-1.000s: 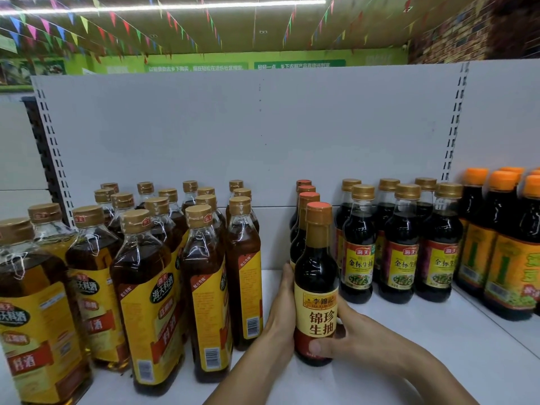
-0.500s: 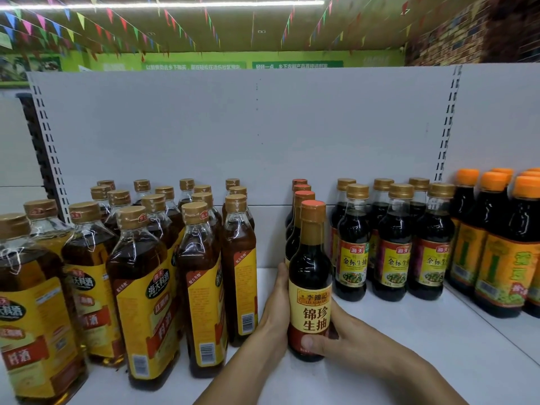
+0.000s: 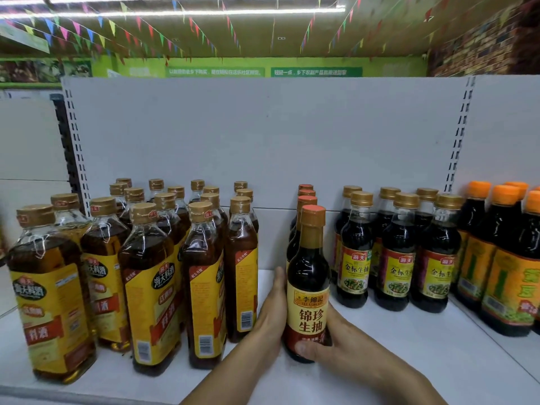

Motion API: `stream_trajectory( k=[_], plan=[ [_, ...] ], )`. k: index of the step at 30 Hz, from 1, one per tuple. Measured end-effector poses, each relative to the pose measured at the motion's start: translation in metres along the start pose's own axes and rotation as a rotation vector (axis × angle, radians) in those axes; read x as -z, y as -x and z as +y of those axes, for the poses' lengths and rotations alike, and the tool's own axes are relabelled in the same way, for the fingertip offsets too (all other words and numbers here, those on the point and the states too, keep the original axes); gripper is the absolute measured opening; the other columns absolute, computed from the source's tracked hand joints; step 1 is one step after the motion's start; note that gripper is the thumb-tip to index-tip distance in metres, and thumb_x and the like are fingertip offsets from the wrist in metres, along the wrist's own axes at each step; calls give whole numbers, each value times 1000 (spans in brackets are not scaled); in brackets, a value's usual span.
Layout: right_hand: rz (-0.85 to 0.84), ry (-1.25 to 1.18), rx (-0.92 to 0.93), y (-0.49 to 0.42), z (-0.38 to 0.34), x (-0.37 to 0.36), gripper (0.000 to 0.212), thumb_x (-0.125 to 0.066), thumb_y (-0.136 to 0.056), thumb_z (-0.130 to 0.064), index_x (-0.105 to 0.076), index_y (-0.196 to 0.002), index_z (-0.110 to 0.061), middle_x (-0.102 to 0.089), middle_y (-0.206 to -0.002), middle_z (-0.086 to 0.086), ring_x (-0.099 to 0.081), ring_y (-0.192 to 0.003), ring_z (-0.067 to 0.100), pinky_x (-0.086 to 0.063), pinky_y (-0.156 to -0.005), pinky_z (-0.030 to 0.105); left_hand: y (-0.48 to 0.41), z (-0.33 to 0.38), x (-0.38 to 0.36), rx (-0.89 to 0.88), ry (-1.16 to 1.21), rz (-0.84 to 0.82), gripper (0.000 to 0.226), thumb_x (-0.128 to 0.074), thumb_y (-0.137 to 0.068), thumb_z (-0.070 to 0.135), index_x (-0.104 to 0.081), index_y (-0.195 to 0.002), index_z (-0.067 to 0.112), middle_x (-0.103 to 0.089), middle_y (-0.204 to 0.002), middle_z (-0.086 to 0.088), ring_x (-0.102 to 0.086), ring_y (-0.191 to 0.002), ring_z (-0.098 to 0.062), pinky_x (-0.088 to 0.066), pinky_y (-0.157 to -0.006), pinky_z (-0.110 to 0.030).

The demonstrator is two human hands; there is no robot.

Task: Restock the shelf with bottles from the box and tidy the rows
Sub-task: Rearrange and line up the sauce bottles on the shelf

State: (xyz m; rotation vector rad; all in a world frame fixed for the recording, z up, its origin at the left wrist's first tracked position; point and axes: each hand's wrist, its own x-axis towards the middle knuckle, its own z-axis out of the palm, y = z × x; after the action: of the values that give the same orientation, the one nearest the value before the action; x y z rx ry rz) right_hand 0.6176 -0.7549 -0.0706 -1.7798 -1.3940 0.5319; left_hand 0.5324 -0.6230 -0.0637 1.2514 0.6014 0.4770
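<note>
A white shop shelf (image 3: pixel 409 346), seen from above and in front. At the front of the middle row stands a dark soy sauce bottle (image 3: pixel 308 287), upright on the shelf, with a cream label and an orange-red cap. The right hand (image 3: pixel 336 343) has its grip round the lower part of this bottle, thumb curled across the bottom of the label. The left hand (image 3: pixel 270 314) lies flat against the bottle's left side, fingers straight and pointing up, its grip released.

Straight behind the held bottle, more red-capped bottles (image 3: pixel 306 197) of the same kind stand in single file towards the white back panel (image 3: pixel 263 141).

Just left of the left hand, a dense block of tall amber cooking wine bottles (image 3: pixel 152 287) with yellow labels and gold caps crowds the shelf; the nearest one stands close to the wrist. To the right, across a strip of bare shelf, stand gold-capped dark bottles (image 3: pixel 397 258) in rows, and beyond them, at the far right, larger orange-capped bottles (image 3: pixel 508 258).

Above the shelf hang strings of coloured bunting (image 3: pixel 146 33) and a green wall banner (image 3: pixel 315 72).
</note>
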Motion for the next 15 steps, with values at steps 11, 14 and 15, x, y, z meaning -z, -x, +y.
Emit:
stream_trajectory(
  k=[11,14,15],
  plan=[
    [-20,208,-43,15,-7,11,61,-68,-83,-50,-37,-135,-62,-55,-136,-30,-53,-123,-10,-45,-108,28,15,-5,10,-54,-164,137,52,-56,-90,64,-59,-135,37,-60,-140,11,-56,-124,-10,-43,-112,-41],
    [19,406,-62,28,-16,13,52,-61,-93,-51,-39,-140,-55,-59,-131,-26,-57,-114,-4,-48,-97,20,45,-6,14,-145,-215,105,44,-46,-105,47,-46,-147,37,-49,-143,17,-47,-132,-7,-43,-110,-32],
    [27,478,-78,32,-19,15,51,-57,-95,-53,-39,-143,-51,-60,-132,-23,-58,-114,0,-48,-95,20,53,-8,16,-183,-226,113,44,-46,-106,41,-43,-149,34,-49,-142,17,-45,-130,-4,-44,-103,-22]
  ],
)
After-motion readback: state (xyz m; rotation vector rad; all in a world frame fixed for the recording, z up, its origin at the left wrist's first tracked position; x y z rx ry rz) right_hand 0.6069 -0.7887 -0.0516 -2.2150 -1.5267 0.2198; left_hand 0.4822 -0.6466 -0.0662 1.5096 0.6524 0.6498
